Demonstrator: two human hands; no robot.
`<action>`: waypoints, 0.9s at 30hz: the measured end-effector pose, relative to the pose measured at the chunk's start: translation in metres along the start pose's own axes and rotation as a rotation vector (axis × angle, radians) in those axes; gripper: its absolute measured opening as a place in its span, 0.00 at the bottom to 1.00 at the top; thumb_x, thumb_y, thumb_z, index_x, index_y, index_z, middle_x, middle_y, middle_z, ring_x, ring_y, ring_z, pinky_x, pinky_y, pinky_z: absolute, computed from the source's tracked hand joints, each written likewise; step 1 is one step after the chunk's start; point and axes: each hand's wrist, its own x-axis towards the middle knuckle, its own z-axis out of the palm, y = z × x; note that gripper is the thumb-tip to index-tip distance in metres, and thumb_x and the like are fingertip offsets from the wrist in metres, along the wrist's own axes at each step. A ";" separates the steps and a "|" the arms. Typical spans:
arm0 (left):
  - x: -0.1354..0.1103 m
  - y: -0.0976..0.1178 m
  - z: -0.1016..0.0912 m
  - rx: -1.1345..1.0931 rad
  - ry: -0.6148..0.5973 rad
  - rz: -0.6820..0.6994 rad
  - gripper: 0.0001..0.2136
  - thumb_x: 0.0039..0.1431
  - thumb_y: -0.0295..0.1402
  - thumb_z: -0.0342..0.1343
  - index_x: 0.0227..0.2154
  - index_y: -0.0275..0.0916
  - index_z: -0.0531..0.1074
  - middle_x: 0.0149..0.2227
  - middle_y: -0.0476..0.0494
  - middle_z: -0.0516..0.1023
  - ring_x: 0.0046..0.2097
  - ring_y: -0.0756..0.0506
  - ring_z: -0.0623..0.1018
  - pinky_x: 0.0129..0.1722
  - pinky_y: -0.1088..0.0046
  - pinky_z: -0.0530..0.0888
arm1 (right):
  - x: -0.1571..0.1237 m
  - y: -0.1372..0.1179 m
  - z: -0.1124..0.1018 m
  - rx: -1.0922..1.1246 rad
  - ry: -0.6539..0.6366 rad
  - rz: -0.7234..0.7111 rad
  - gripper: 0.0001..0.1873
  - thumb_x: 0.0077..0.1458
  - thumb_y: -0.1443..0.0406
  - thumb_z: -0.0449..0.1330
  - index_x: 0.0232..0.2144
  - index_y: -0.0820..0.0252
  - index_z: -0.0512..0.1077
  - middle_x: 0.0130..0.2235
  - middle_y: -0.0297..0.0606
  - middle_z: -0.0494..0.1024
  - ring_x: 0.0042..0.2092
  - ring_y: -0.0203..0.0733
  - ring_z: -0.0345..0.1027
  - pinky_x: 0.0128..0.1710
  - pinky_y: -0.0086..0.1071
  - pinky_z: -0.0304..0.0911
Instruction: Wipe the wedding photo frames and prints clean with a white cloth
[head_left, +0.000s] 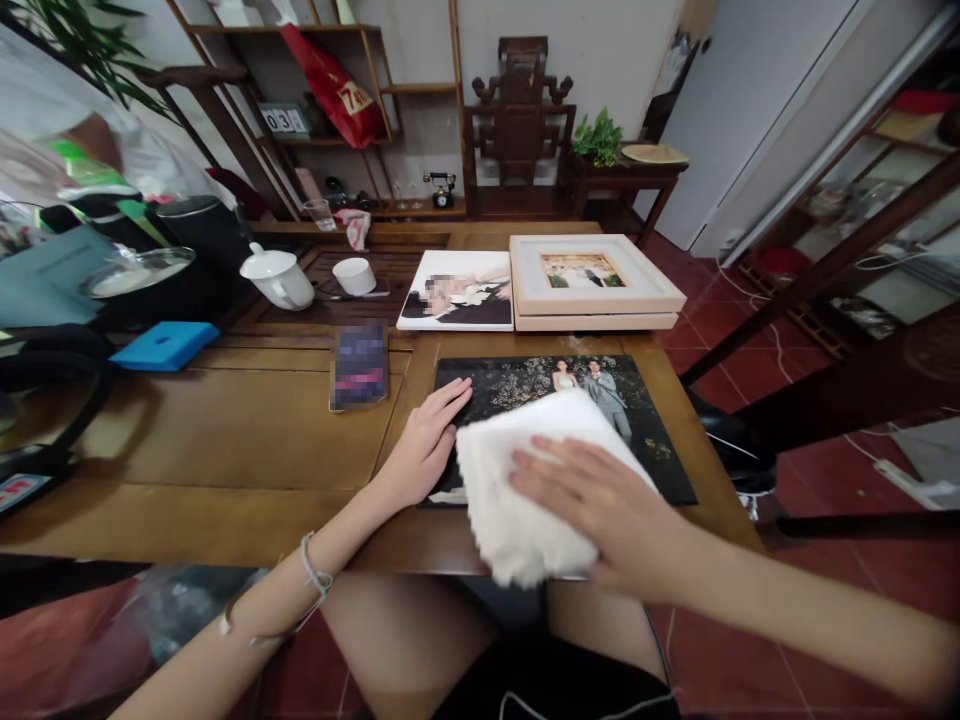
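Observation:
A dark photo panel [660, 430] showing a couple lies flat near the table's front edge. On its left side rests my left hand [424, 440], fingers stretched out. My right hand [600, 505] presses a folded white cloth [506, 510] onto the panel, its fingers lying over the cloth and slightly blurred. The cloth covers much of the panel's lower middle, and its fluffy lower edge hangs past the table's front edge. Behind the panel are a white-edged photo board [469, 290] and a stack of pale frames [525, 275].
A dark, blurred-out packet [358, 365] lies left of the panel. Farther left are a blue block [165, 345], a white lidded cup [276, 277], a small white cup [354, 276] and a black pot [161, 285]. The wooden table [247, 430] ends close to my lap.

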 end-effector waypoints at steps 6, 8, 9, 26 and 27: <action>0.000 0.001 0.000 0.003 0.008 0.013 0.24 0.66 0.28 0.40 0.63 0.43 0.60 0.66 0.41 0.60 0.68 0.41 0.57 0.67 0.50 0.53 | 0.032 0.096 -0.010 -0.159 0.248 0.335 0.33 0.50 0.67 0.54 0.60 0.67 0.63 0.63 0.49 0.64 0.65 0.58 0.52 0.61 0.53 0.51; 0.000 0.001 0.000 -0.002 0.013 0.015 0.24 0.66 0.28 0.40 0.63 0.44 0.60 0.66 0.41 0.60 0.68 0.41 0.58 0.67 0.50 0.53 | 0.039 0.103 -0.008 -0.196 0.277 0.396 0.31 0.53 0.65 0.54 0.59 0.69 0.64 0.63 0.51 0.65 0.64 0.61 0.53 0.60 0.54 0.52; 0.000 0.001 0.000 -0.004 0.014 0.014 0.24 0.66 0.28 0.40 0.63 0.44 0.60 0.66 0.41 0.60 0.68 0.41 0.58 0.67 0.50 0.53 | 0.041 0.099 -0.006 -0.207 0.272 0.406 0.32 0.52 0.65 0.54 0.60 0.70 0.64 0.63 0.52 0.65 0.64 0.62 0.52 0.60 0.55 0.51; 0.000 0.000 0.000 0.000 0.017 0.006 0.24 0.66 0.28 0.41 0.63 0.44 0.60 0.66 0.41 0.60 0.67 0.40 0.58 0.67 0.49 0.53 | 0.042 0.037 -0.005 -0.123 0.087 0.192 0.39 0.46 0.67 0.58 0.62 0.66 0.61 0.66 0.49 0.60 0.66 0.61 0.48 0.61 0.53 0.49; 0.000 0.000 0.000 0.000 0.020 0.010 0.24 0.66 0.28 0.41 0.63 0.44 0.60 0.66 0.41 0.60 0.67 0.40 0.58 0.67 0.49 0.53 | 0.052 0.052 -0.006 -0.138 0.121 0.224 0.37 0.48 0.66 0.57 0.62 0.66 0.61 0.65 0.49 0.61 0.66 0.60 0.49 0.61 0.53 0.49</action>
